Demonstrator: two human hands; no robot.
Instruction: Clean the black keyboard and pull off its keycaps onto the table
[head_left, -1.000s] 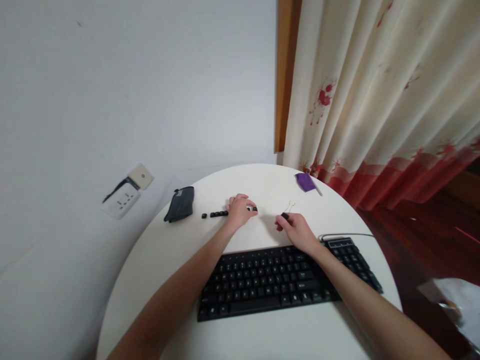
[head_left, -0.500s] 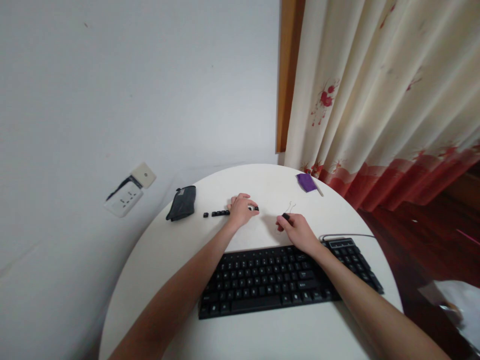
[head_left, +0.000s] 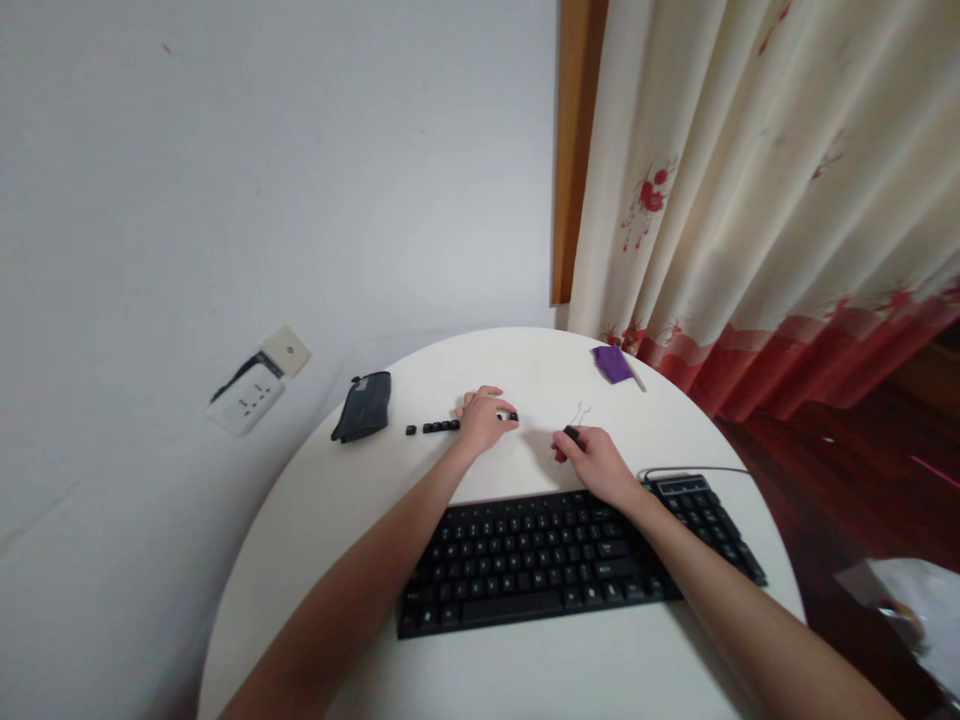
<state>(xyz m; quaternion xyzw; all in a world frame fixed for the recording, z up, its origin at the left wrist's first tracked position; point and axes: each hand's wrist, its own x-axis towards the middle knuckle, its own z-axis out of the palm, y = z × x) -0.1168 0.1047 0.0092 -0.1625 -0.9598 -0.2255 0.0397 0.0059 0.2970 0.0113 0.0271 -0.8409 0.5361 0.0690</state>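
My left hand (head_left: 483,420) rests on the white table past the keyboard, thumb and forefinger closed around a small black keycap (head_left: 514,416). Just left of that hand, several more black keycaps (head_left: 441,426) stand in a row, partly covered by the hand, with a single one (head_left: 410,430) a little apart. My right hand (head_left: 596,462) is closed on the black handle of a wire keycap puller (head_left: 571,433), whose thin wire ends point away from me. Beneath my right wrist lies a black keyboard (head_left: 517,560), its right part partly hidden by the forearm.
A dark zip pouch (head_left: 364,408) lies at the table's left edge. Near the far right edge is a purple cloth (head_left: 613,365) with a pale stick. The keyboard's cable (head_left: 694,470) runs to the right edge of the round table (head_left: 525,350). Wall and curtain stand behind.
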